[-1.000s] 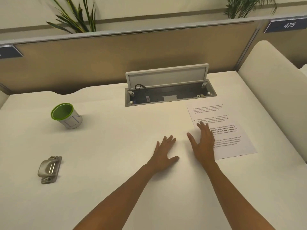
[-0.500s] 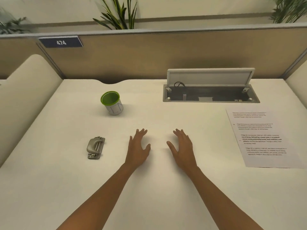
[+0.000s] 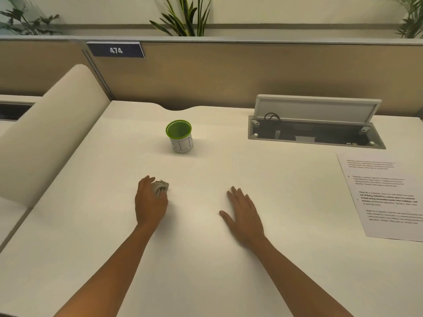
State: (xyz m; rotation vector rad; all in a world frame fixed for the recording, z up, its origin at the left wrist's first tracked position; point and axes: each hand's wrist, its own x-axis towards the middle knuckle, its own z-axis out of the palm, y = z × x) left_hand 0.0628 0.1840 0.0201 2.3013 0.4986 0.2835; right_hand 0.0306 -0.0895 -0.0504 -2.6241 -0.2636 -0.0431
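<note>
The step in hand looks like the pick-up of the stapler, a small grey metal one lying on the desk left of centre, in front of the cup. The left hand lies over its near end, fingers curled down its left side and thumb at its right, so it grips the stapler, though nothing shows it lifted off the desk. The right hand rests flat on the desk, fingers straight and spread, holding nothing, well apart from the stapler. The next move, I judge, calls for a firm pinch across the stapler's sides and a straight lift. If it goes to the sheet at the right edge, the path runs across bare desk, with only the right hand between. The cup stands upright, near but not touching. The cable box at the back, lid up, lies well clear.
</note>
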